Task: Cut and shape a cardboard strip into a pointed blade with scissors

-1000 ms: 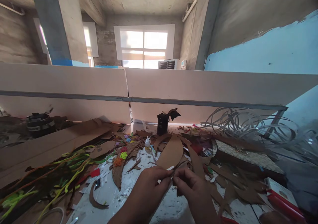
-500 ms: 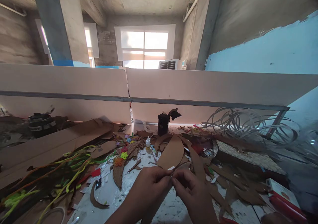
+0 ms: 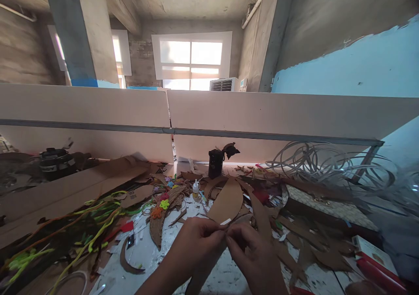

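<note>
My left hand [image 3: 203, 242] and my right hand [image 3: 250, 251] meet fingertip to fingertip low in the middle of the head view. Both are closed in a pinch, and whatever lies between the fingertips is too small to make out. A leaf-shaped cardboard piece [image 3: 229, 199] lies just beyond them, with a small white strip [image 3: 225, 221] near its lower end. Behind my left hand a small glue bottle [image 3: 195, 190] stands upright. Left of it, a curved brown piece [image 3: 157, 229] carries orange and yellow-green flower shapes [image 3: 164, 204].
A black cup [image 3: 215, 163] stands at the back. Green and orange stems [image 3: 98, 221] and long cardboard [image 3: 75, 183] lie left. Coiled clear tubing [image 3: 314, 162], a patterned bag [image 3: 327, 205], cardboard scraps and a red object [image 3: 379, 273] are on the right. White panels rise behind.
The view has shifted very slightly. Both hands keep nearly the same pinched pose, fingertips together.
</note>
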Available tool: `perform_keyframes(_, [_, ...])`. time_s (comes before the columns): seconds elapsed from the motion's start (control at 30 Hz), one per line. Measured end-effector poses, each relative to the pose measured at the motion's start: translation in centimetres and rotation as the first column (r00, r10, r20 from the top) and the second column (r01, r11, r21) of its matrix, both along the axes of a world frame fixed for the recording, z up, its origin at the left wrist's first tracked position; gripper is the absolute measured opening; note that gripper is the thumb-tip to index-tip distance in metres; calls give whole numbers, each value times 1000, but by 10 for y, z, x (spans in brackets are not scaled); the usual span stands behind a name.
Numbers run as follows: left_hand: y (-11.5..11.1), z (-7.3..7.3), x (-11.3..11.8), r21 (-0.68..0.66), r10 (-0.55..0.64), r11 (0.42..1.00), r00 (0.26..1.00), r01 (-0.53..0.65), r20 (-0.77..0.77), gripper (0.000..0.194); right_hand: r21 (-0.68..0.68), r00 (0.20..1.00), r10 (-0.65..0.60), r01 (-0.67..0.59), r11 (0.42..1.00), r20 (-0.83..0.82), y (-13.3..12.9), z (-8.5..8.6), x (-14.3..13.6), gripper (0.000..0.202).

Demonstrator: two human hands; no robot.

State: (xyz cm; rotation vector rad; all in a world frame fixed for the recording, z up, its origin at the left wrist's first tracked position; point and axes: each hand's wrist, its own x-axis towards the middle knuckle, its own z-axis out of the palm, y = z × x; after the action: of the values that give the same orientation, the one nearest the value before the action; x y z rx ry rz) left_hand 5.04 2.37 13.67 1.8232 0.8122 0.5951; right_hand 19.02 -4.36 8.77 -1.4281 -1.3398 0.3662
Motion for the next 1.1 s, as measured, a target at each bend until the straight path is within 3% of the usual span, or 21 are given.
perform_keyframes(0.53, [1, -2, 1, -20, -3, 1000, 1000, 4, 10, 34, -36, 993, 45, -41, 999, 105, 3, -5, 7, 17])
perform_keyframes(1.1, [-1, 2, 1, 37, 19, 999, 999, -18, -33, 35, -34, 997, -6, 9, 999, 83, -1, 3, -1, 19])
